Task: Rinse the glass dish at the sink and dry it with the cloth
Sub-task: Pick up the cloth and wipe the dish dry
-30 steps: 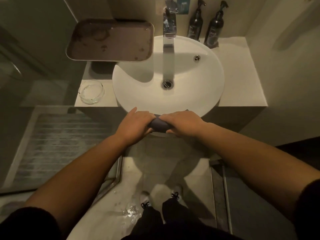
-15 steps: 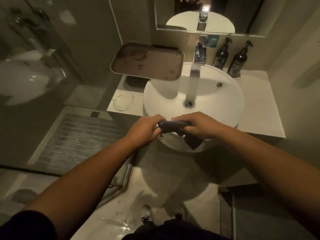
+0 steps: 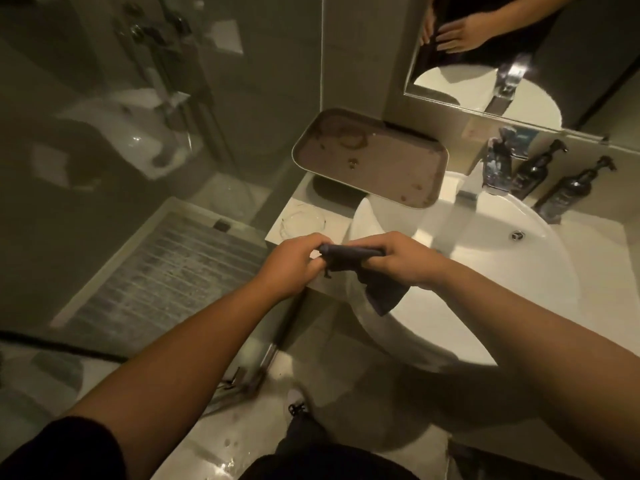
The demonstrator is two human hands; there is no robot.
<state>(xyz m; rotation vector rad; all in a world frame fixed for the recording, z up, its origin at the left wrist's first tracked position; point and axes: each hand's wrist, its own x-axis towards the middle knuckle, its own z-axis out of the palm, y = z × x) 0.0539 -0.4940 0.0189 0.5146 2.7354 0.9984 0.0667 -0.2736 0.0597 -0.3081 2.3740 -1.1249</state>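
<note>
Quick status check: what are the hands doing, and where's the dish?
Left hand, right hand both grip twisted dark grey cloth. Clear round glass dish sits untouched on counter. Nothing blocking.

A stained tray overhangs the counter; two pump bottles stand behind.

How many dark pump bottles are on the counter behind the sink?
2: one pump bottle stands just right of the faucet; the other pump bottle stands right of it, nearer the wall. None seem hidden.
</note>
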